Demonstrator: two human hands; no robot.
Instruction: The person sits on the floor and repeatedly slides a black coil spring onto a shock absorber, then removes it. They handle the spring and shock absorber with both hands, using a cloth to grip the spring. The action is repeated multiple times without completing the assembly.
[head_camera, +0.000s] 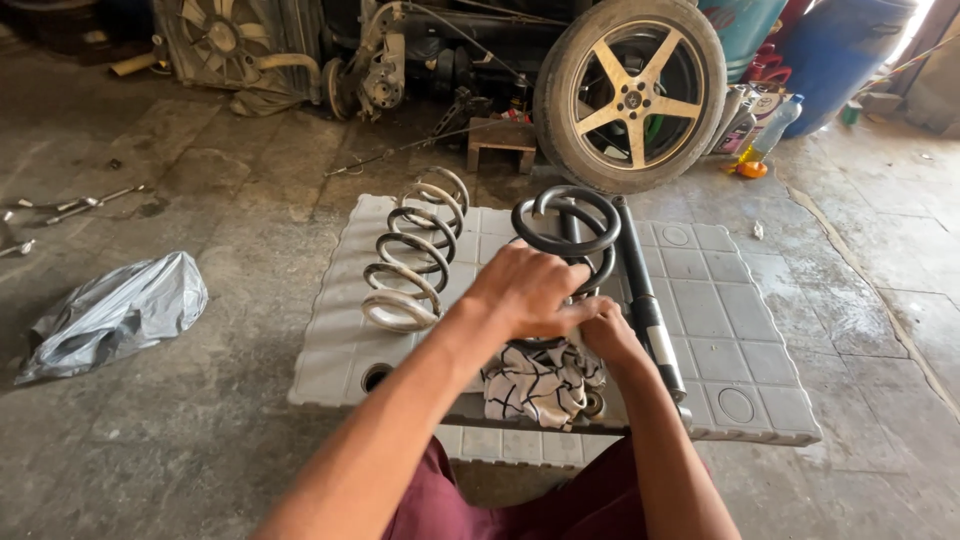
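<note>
**Black coil spring held down on a grey plastic panel**

Black steel coil spring (566, 235) lies on its side on the pale grey moulded plastic surface (700, 330), its near end hidden under both hands. The left hand (525, 292) lies over the spring's near coils, fingers curled and pressed together on top. The right hand (607, 330) sits just beside and below it, mostly covered; whether its fingers pinch the spring or the cloth cannot be told. A black-and-white patterned rag (540, 385) is bunched right under the hands at the near edge of the surface.

Touching the spring's right side lies a long black shock absorber rod with a silvery lower section (645, 300). To the left, apart from it, rests a second coil spring, dusty and whitish-grey (415, 255). Beyond the surface stand a small wooden stool (502, 140) and a tyre on a gold five-spoke rim (630, 92); a crumpled grey plastic bag (115, 312) lies on the concrete floor to the left.

Risks, as judged: the round spring could roll or slip sideways under pressure, since the rag gives a loose footing, and fingers could get nipped between coils. The rod lies near the edge and might be knocked off.
</note>
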